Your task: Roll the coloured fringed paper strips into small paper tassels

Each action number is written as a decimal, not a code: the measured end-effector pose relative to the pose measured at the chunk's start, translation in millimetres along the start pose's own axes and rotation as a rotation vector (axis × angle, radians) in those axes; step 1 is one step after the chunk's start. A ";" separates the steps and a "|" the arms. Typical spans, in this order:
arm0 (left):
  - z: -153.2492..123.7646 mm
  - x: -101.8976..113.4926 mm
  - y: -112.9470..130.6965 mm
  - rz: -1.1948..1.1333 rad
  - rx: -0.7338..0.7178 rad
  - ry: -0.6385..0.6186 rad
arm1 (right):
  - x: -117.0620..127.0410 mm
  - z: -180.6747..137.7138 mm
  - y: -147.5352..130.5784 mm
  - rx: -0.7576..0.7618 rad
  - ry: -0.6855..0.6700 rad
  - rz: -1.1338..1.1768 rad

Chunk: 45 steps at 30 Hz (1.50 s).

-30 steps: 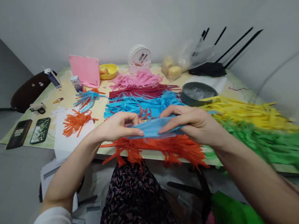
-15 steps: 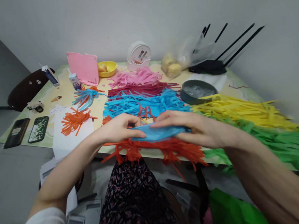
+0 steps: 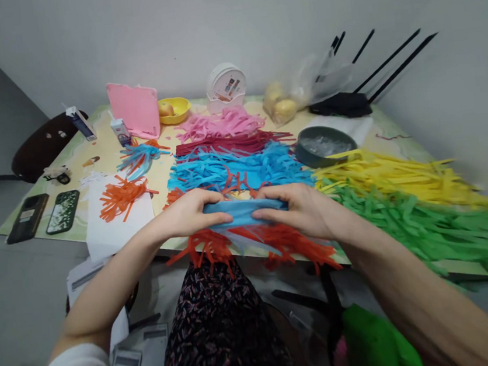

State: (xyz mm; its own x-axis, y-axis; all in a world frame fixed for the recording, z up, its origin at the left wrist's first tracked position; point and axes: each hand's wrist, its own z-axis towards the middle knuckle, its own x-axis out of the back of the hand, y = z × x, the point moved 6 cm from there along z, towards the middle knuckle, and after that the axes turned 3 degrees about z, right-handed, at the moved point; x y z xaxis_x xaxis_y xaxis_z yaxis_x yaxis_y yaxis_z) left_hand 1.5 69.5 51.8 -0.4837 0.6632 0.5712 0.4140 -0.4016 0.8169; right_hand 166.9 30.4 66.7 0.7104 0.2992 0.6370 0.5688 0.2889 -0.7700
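A piece of blue tissue paper (image 3: 243, 213) is stretched between my hands above the table's near edge. My left hand (image 3: 194, 212) pinches its left end, thumb in front and fingers behind. At the other end, my right hand (image 3: 299, 207) grips it the same way. Red-orange fringed tissue paper (image 3: 209, 247) lies below, its strips hanging over the edge. Just beyond my hands spreads a pile of blue fringed tissue paper (image 3: 207, 169), with dark red fringe (image 3: 222, 146) and pink fringe (image 3: 223, 123) behind it.
Yellow fringe (image 3: 402, 179) and green fringe (image 3: 429, 223) cover the right side, near a dark round pan (image 3: 325, 145). An orange tassel (image 3: 123, 197) lies left on white paper (image 3: 99, 223). Two phones (image 3: 63, 212), a pink tablet case (image 3: 135, 110) and a black router (image 3: 341, 107) stand around.
My right hand has moved left and closed its thumb over the blue tissue paper. The paper is now held level and taut between both hands.
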 end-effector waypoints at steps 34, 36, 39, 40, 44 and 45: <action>-27.6 -2.4 -0.2 -0.074 -0.102 0.539 | -7.1 -23.5 8.4 0.129 0.517 0.153; -27.0 -3.0 0.0 0.000 -0.095 0.519 | -7.9 -23.5 8.8 0.114 0.504 0.093; -26.7 -2.3 -0.8 0.078 -0.066 0.513 | -9.2 -22.5 10.7 0.078 0.468 0.036; -26.8 -2.3 -1.5 0.047 -0.056 0.514 | -8.7 -22.6 11.4 0.062 0.471 0.042; -24.3 -9.7 -7.9 -0.360 -0.013 0.427 | -9.9 -23.4 14.7 -0.004 0.473 0.254; -23.7 -11.8 -8.9 -0.455 -0.015 0.407 | -10.9 -23.5 15.6 -0.010 0.475 0.329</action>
State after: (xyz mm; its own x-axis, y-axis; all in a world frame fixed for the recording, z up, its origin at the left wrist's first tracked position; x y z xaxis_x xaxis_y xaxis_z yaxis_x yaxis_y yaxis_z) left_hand -14.8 50.2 39.7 -0.8667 0.4767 0.1468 0.0870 -0.1453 0.9856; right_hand 177.8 10.2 46.9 0.9573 -0.0697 0.2805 0.2890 0.2403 -0.9267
